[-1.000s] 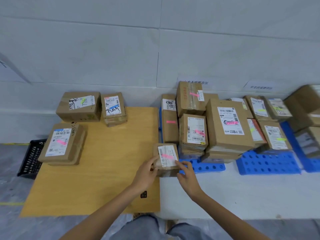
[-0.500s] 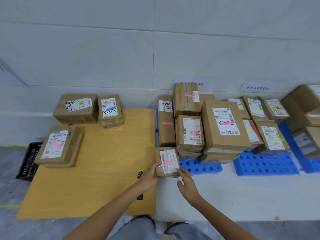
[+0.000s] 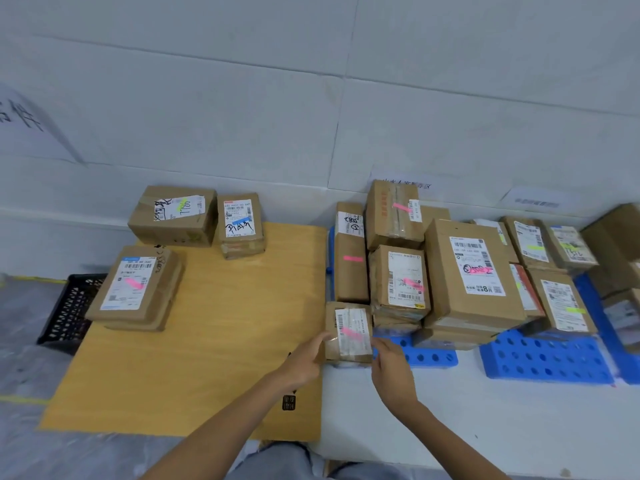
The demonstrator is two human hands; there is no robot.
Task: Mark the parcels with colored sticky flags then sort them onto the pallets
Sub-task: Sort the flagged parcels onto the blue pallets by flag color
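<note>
A small brown parcel [image 3: 348, 332] with a white label and a pink flag rests at the front left corner of the blue pallet [image 3: 420, 357], against the stack of pink-flagged parcels [image 3: 398, 282]. My left hand [image 3: 304, 362] presses its fingertips on the parcel's left side. My right hand [image 3: 391, 370] touches its lower right edge, so the parcel sits gripped between both hands. A big parcel [image 3: 471, 271] stands just right of the stack.
A wooden board [image 3: 214, 323] on the left carries a pink-flagged parcel [image 3: 135, 285], a yellow-flagged one [image 3: 173, 214] and a blue-flagged one [image 3: 240, 223]. A second blue pallet [image 3: 543, 360] holds yellow-flagged parcels [image 3: 561, 303]. A black crate [image 3: 69, 310] sits far left.
The small parcel went from lifted in my hands down onto the pallet's front left corner beside the stack. Both hands stay at its sides.
</note>
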